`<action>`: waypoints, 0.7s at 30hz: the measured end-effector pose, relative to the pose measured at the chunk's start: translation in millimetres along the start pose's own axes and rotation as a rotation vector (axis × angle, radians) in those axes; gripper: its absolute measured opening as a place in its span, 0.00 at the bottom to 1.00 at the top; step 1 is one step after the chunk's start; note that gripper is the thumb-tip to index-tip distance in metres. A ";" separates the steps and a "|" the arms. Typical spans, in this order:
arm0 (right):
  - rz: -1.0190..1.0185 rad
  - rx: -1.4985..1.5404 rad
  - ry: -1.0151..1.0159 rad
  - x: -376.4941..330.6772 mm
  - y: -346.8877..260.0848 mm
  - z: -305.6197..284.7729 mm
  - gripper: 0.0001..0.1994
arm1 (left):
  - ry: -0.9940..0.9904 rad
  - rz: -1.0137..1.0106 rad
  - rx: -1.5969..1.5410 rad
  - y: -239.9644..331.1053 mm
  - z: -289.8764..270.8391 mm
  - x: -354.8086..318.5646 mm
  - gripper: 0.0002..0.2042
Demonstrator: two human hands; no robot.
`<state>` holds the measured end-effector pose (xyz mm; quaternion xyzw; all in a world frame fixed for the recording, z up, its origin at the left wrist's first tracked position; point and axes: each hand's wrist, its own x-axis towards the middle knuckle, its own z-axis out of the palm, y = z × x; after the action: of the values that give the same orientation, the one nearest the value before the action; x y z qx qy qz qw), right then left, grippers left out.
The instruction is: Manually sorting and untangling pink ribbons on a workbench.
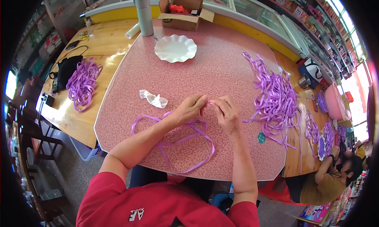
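- Pinch grip, both hands: left hand (pixel 192 108) and right hand (pixel 227 113) have thumb and fingers pressed together on a short bit of purple ribbon (pixel 208 102), fingertips nearly meeting; the exact finger overlap is too small to tell.
- Held bit sits above the middle of the pink speckled table (pixel 221 75).
- Loose ribbon loops (pixel 213 149) lie on the near side, partly under the left forearm; can't tell whether they run up to the held bit.
- Right side of same table: big tangled ribbon pile (pixel 276 99), some strands trailing near and over the right edge. Small green piece (pixel 261 138) just beside its near end.
- Left of the hands: crumpled white tissue (pixel 156 100).
- Far side: white wavy-rimmed plate (pixel 175 48), upright grey-green flask (pixel 143 16), open cardboard box (pixel 180 22) with something red inside.
- Wooden table (pixel 112 47) at left: second purple bundle (pixel 84 83), next to a black bag (pixel 68 72).
- Near right: another person (pixel 324 185) in a mustard top.
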<state>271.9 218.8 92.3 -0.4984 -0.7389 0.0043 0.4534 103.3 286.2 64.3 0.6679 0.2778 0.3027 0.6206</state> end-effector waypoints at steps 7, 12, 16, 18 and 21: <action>-0.021 -0.023 -0.013 -0.9 -0.8 -0.1 0.05 | -0.099 -0.037 -0.048 1.0 -1.1 -1.2 0.20; 0.008 -0.001 -0.038 -0.3 1.0 1.8 0.06 | -0.050 0.042 0.035 -13.6 -2.2 1.6 0.15; 0.218 0.126 -0.167 -4.9 7.9 -5.1 0.08 | -0.067 0.008 -0.044 -14.0 -5.1 5.4 0.11; 0.425 0.407 -0.136 -5.8 9.6 -3.1 0.09 | -0.090 -0.010 -0.043 -14.0 -9.2 7.7 0.11; 0.697 0.803 -0.052 -2.5 5.1 -11.1 0.10 | -0.145 0.005 -0.171 -12.5 -16.6 8.3 0.10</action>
<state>283.4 214.6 94.8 -0.5015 -0.4805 0.4495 0.5618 96.4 304.4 53.1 0.6335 0.2037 0.2777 0.6929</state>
